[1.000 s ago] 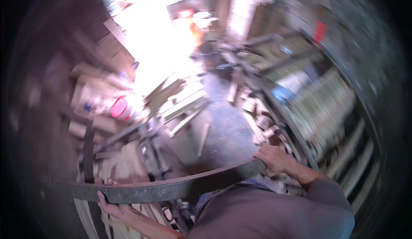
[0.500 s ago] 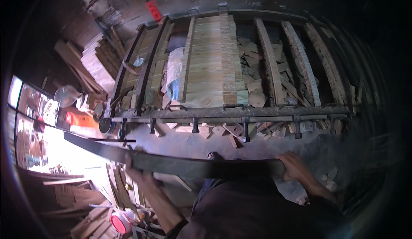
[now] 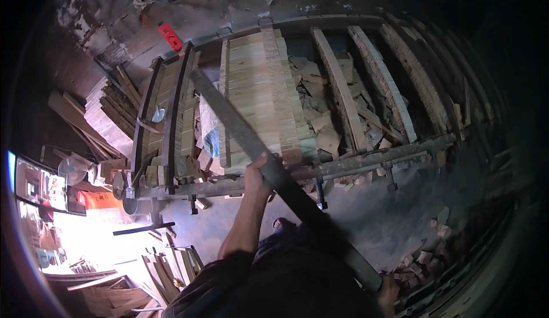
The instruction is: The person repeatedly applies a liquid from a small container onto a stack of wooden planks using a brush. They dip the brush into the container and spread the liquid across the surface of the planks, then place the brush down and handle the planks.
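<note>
A long, dark, straight-edged beam [image 3: 237, 126] slants across the view, from over the rack at the upper left down to my lower right. My left hand [image 3: 257, 176] grips it near its middle, with the thumb on the near side. At its lower end my right hand [image 3: 389, 295] holds on, partly hidden behind the beam and in shadow. Under the beam's far part lies a panel of pale boards [image 3: 246, 78], set side by side on a clamping rack [image 3: 297, 173] with a thick front rail. I cannot tell whether the beam touches the rack.
Several crossbars [image 3: 340, 89] span the rack, with wood offcuts [image 3: 329, 138] between them. Screw clamps [image 3: 320, 195] stick out from the front rail. Stacked boards [image 3: 108, 112] stand at left; loose slats [image 3: 166, 269] lie lower left. More offcuts [image 3: 423, 258] are piled at right.
The beam has swung from nearly level to a steep slant, its left end moving up over the rack. My left hand rose with it; my right hand dropped toward the lower edge.
</note>
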Demonstrator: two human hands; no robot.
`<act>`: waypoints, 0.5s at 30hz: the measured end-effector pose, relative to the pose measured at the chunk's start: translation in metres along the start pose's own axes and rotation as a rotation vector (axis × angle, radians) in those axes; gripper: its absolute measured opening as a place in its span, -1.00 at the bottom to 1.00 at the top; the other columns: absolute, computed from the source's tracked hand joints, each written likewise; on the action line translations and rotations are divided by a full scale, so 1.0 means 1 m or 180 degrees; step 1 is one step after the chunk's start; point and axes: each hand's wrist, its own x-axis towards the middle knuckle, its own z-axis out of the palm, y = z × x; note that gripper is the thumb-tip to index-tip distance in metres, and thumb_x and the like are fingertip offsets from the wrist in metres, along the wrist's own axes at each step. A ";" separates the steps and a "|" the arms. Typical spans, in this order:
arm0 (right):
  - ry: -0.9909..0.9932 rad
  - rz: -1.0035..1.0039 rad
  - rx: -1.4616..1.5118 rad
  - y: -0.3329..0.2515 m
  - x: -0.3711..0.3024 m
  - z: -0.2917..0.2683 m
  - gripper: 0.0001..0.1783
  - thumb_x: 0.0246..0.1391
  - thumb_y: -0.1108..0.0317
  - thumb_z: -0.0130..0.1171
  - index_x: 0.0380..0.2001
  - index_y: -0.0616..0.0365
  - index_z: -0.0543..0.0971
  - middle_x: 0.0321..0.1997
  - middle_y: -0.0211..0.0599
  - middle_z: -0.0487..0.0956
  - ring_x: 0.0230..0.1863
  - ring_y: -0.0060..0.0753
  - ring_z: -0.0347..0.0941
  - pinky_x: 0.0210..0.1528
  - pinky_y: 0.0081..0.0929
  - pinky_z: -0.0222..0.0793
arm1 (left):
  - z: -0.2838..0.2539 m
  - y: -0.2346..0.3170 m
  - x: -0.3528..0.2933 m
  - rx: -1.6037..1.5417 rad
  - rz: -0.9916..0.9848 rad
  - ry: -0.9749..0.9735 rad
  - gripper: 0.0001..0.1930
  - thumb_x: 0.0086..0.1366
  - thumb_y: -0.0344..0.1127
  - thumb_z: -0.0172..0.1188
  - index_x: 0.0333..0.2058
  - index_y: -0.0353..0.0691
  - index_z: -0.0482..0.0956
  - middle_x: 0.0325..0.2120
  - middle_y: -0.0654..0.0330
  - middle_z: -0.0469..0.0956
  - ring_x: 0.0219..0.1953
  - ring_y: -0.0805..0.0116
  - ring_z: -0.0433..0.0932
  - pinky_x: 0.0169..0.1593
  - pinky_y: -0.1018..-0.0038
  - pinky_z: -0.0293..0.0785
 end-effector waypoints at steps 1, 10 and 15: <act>0.0138 0.0057 0.0044 0.020 -0.010 0.018 -0.52 -0.17 0.07 0.23 -0.28 0.26 0.54 -0.40 0.08 0.47 -0.34 0.23 0.42 -0.29 0.04 0.29 | -0.002 -0.009 0.012 0.0140 -0.0101 -0.0047 -0.76 0.29 -0.32 0.02 -0.18 -0.38 0.46 -0.30 -0.07 0.54 -0.23 0.00 0.56 -0.09 0.16 0.54; -0.1255 0.1452 -0.0624 -0.108 -0.013 -0.014 -0.53 0.31 0.19 -0.10 0.26 -0.05 0.34 0.10 0.01 0.53 0.09 0.01 0.47 0.17 -0.18 0.33 | 0.005 -0.043 0.105 0.1679 -0.0042 -0.0505 -0.69 0.17 -0.25 0.16 -0.21 -0.38 0.51 -0.30 0.02 0.57 -0.25 0.11 0.56 -0.12 0.26 0.49; -0.1543 0.2246 0.0111 -0.154 0.038 0.038 -0.35 0.22 -0.10 0.00 0.31 -0.12 0.29 0.15 -0.04 0.51 0.15 -0.13 0.45 0.22 -0.14 0.33 | -0.031 -0.038 0.185 0.2520 0.0270 -0.1059 -0.76 0.18 -0.20 0.21 -0.30 -0.27 0.55 -0.39 0.18 0.57 -0.33 0.32 0.54 -0.21 0.38 0.46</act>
